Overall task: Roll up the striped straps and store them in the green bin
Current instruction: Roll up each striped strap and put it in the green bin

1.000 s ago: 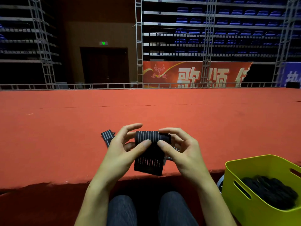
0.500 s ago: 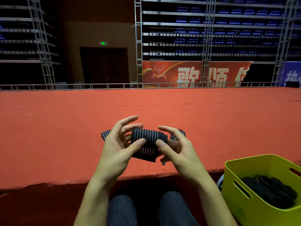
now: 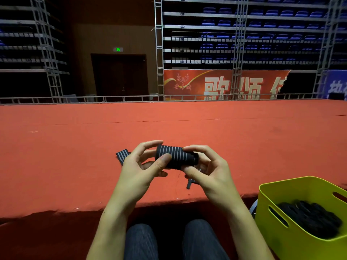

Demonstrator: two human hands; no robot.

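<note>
A black strap with thin white stripes, wound into a tight roll (image 3: pixel 175 156), is held above the red carpeted stage edge. My left hand (image 3: pixel 139 168) grips its left end with the thumb across the front. My right hand (image 3: pixel 207 170) pinches the right end between thumb and fingers. A loose striped strap (image 3: pixel 122 155) lies flat on the carpet behind my left hand. Another dark strap end (image 3: pixel 189 183) pokes out below my right hand. The green bin (image 3: pixel 277 196) stands at lower right, holding several dark rolled straps (image 3: pixel 309 217).
The red carpeted stage (image 3: pixel 169 128) stretches ahead, its front edge (image 3: pixel 75 209) just before my knees (image 3: pixel 140 241). A metal rail and truss (image 3: pixel 159 72) stand far behind, with a red banner (image 3: pixel 216 83).
The hanging tail of the strap has been wound up; the roll is now complete and thicker. Both hands rose slightly and turned the roll.
</note>
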